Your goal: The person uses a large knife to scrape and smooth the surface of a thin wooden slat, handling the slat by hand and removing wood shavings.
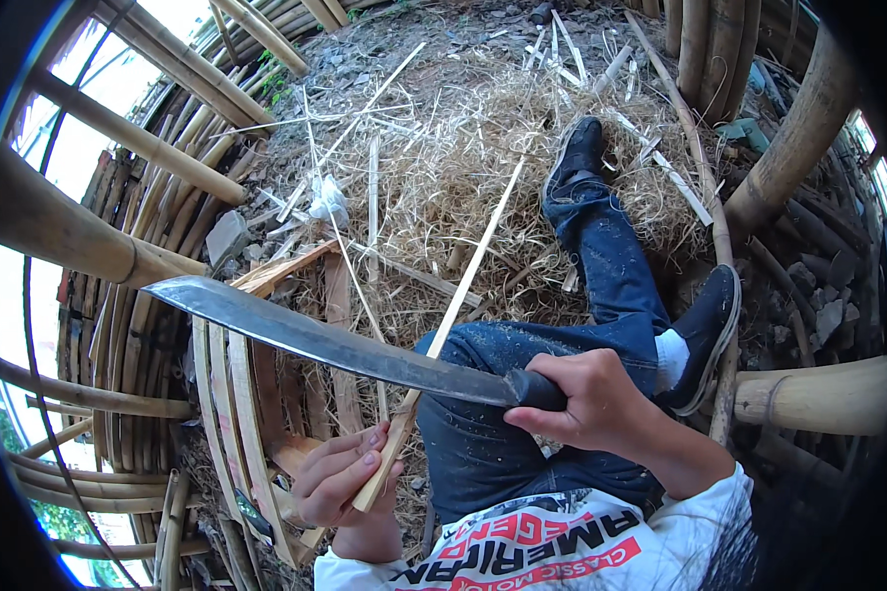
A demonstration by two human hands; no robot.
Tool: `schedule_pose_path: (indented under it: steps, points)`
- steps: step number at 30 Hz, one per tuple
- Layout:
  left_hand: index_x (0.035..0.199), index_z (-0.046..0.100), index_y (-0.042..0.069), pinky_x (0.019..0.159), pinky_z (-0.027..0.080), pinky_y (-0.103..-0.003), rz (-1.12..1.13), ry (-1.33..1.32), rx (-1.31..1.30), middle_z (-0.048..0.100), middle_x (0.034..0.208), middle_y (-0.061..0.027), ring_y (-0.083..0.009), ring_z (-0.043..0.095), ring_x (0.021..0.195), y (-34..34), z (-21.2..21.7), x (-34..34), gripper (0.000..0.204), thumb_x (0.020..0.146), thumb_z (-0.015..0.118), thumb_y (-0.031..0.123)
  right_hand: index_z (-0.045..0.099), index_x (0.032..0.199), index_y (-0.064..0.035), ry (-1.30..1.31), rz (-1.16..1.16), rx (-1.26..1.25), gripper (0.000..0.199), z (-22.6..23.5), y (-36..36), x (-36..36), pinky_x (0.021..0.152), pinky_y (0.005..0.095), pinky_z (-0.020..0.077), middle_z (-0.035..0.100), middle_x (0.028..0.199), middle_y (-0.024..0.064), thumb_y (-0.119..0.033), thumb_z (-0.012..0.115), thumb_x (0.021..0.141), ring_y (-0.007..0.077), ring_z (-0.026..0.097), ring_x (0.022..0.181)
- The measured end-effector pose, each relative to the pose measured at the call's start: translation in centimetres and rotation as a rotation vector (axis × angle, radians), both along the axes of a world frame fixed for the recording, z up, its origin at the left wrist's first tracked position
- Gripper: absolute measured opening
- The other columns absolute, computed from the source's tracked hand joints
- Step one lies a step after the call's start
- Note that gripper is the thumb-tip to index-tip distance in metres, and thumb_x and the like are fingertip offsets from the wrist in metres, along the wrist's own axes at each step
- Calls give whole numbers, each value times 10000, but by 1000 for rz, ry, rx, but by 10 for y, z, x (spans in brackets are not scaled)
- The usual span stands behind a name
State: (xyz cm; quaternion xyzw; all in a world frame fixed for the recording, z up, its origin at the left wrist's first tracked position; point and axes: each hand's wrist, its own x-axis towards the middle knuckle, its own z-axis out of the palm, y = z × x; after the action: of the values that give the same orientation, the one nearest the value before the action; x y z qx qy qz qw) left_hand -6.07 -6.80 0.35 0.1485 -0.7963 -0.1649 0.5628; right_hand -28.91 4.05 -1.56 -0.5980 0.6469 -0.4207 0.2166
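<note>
My right hand (596,399) is wrapped round the dark handle of a machete (335,337). Its long, curved grey blade points to the left and crosses over a thin bamboo strip (475,258). The lower end of that strip is pinched between the thumb and fingers of my left hand (343,480). From there the strip slants away and up to the right, past my bent leg in jeans (522,345). The blade lies across it just beyond my left fingers; whether it bites into the strip I cannot tell.
Pale curly shavings (463,187) cover the ground ahead, with loose strips among them. Several cut slats (229,394) lean at my left beside a stack of split bamboo (118,325). Thick bamboo poles (798,138) stand at the right, and another pole (69,227) juts in from the left.
</note>
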Motion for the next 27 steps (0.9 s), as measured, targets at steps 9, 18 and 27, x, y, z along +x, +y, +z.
schedule_pose_path:
  steps: [9, 18, 27]
  points:
    - [833, 609, -10, 629, 615, -349, 34, -33, 48, 682, 724, -156, -266, 712, 685, 1, -1, 5, 235, 727, 804, 69, 617, 786, -35, 39, -85, -42, 438, -13, -7, 7, 526, 366, 489, 590, 607, 122, -456, 736, 777, 312, 635, 577]
    - [833, 599, 1, 611, 616, -343, 32, -47, 93, 682, 729, -142, -273, 716, 691, 11, -2, 1, 233, 746, 798, 85, 619, 746, -50, -3, -336, 126, 480, -65, -24, -41, 535, 399, 489, 594, 571, 138, -520, 645, 843, 329, 636, 564]
    - [909, 538, 66, 639, 563, -295, 219, -157, 203, 647, 790, -85, -230, 685, 716, 30, 5, 12, 302, 784, 791, 172, 663, 770, -47, -35, -420, 190, 483, -83, -51, -59, 620, 426, 510, 640, 640, 156, -518, 614, 864, 348, 660, 668]
